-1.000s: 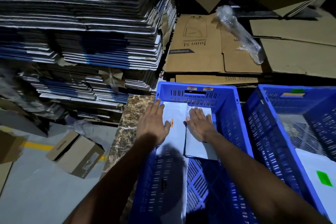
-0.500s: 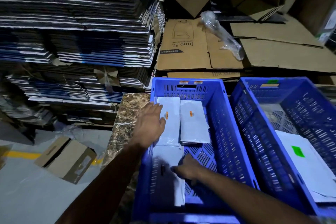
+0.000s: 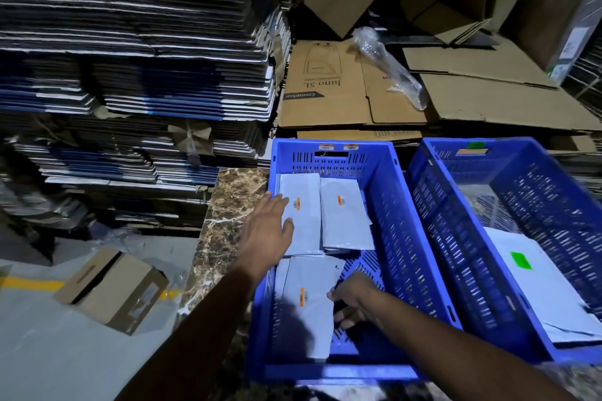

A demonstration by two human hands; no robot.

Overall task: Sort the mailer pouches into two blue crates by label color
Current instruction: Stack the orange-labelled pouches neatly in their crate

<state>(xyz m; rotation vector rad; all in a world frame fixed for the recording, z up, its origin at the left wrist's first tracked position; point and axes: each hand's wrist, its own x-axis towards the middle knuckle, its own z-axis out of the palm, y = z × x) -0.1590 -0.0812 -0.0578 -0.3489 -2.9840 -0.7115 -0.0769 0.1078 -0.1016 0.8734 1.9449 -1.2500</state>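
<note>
A: Step? The grey orange-labelled mailer pouch [image 3: 304,298] is being squared up in the blue slatted plastic crate [image 3: 387,192], pinched by the right hand [image 3: 353,299].

B: The left hand [image 3: 267,234] lies flat, fingers straight, on the far pouch [image 3: 301,212]. Release is needed next, probably.

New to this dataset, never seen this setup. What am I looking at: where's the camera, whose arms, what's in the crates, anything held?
There is no robot. A person wears one wide-angle camera on the head, looking forward and down, so both arms enter from the bottom of the picture. Two blue crates stand side by side. The left crate holds grey mailer pouches with orange labels, two at the far end and one nearer. The right crate holds a pouch with a green label. The left hand lies flat with straight fingers on the far-left pouch. The right hand grips the near pouch at its edge. Flattened cardboard is stacked behind.
</note>
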